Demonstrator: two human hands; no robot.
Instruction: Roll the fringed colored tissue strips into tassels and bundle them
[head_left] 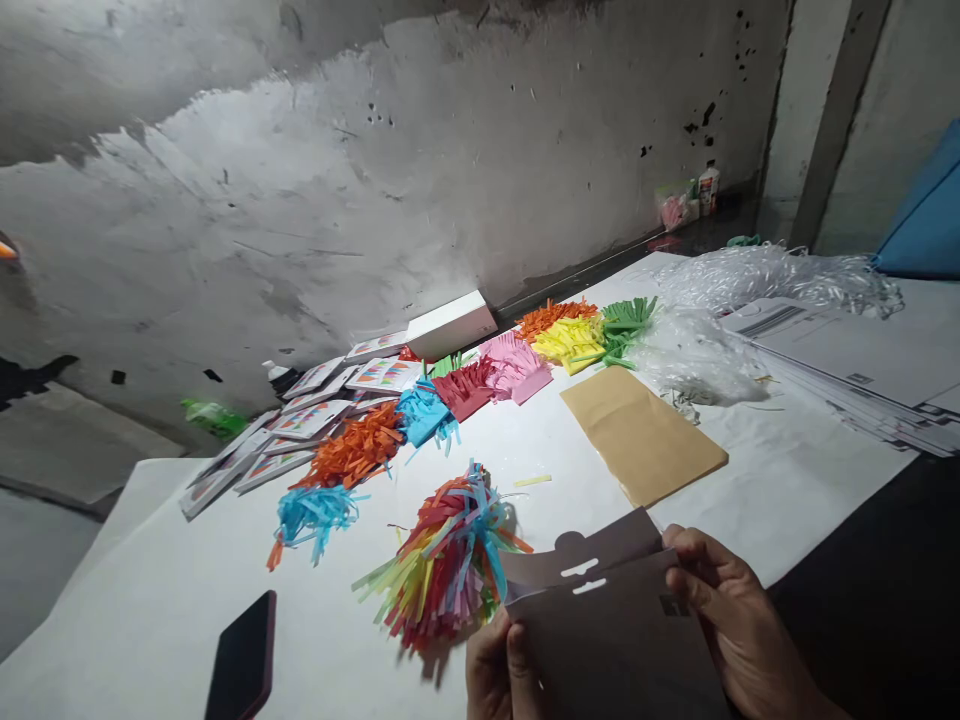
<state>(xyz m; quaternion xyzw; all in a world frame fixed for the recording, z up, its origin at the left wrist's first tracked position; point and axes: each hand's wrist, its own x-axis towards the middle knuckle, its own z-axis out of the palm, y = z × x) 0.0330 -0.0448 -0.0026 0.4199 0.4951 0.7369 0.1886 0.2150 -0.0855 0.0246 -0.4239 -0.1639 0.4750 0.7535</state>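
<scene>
Grey carton (619, 640) at five o'clock, pinched at opposite edges between left hand (499, 665) and right hand (731, 605). Best squeezed evenly, leaving the slots (590, 586) uncreased and clear of the paper tassel (442, 565) at six o'clock.

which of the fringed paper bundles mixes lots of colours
The fringed bundle nearest the left hand: its strips mix red, yellow, blue and more, while the other bundles are each mostly one colour.
</scene>
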